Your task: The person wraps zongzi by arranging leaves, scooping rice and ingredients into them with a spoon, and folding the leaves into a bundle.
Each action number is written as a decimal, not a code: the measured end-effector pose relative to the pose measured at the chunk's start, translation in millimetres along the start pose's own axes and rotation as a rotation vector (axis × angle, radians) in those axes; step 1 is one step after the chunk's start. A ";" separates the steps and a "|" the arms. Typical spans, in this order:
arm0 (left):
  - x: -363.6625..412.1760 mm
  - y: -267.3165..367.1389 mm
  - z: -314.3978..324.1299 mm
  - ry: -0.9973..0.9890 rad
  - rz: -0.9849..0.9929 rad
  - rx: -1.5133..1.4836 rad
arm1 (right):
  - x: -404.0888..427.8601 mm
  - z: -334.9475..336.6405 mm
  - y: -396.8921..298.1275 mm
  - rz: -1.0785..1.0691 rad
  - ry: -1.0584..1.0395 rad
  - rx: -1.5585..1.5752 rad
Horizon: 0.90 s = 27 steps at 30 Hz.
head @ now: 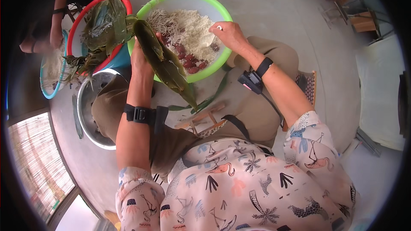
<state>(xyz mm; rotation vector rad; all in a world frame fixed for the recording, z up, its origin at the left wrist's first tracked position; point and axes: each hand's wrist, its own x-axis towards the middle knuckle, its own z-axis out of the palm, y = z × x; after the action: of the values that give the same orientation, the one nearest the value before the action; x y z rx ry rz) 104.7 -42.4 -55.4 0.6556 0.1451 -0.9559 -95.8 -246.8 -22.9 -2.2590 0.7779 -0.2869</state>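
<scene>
My left hand (141, 54) holds a long green leaf (167, 67), folded into a trough, over the left side of a green-rimmed basin (226, 9). In my right hand (228, 35) is the handle of a white spoon (207, 39), its bowl down in the white rice (192, 22) at the basin's right side. Dark red dates (189, 61) lie in the rice nearest me. A tangle of pale string (162, 21) rests at the basin's far left. Any rice inside the folded leaf cannot be made out.
A red-rimmed basin (72, 25) heaped with broad leaves (107, 22) stands at the left. Beyond it a co-worker's hand (56, 38) is over a blue-rimmed basket (48, 95). A metal basin (84, 128) stands by my left knee. Leaf strips (213, 96) and a small wooden stool (208, 115) are between my legs.
</scene>
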 end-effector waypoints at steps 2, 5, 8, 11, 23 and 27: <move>-3.3 0.4 -1.3 -0.038 -0.032 -0.037 | 13.7 3.1 7.0 -0.024 0.081 -0.034; -5.0 -6.2 11.1 0.046 -0.015 0.051 | 37.3 18.4 33.5 -0.035 0.208 -0.134; -3.3 -7.8 5.2 0.037 -0.025 0.085 | 43.2 41.8 32.7 0.096 0.166 -0.062; -1.5 -3.8 -2.2 -0.019 -0.053 0.107 | 36.4 55.2 21.9 0.312 0.045 0.232; 9.5 -9.7 -11.2 -0.072 -0.016 0.196 | 17.4 36.1 16.8 0.580 -0.098 1.062; 13.6 -21.1 -8.7 0.007 0.002 0.250 | 7.1 13.1 -8.8 0.464 -0.067 1.113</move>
<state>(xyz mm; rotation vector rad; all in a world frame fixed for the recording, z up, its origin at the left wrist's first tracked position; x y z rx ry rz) 97.3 -55.5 -77.3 0.8886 0.0304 -0.9788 -80.8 -238.8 -26.3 -1.0145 0.7970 -0.3092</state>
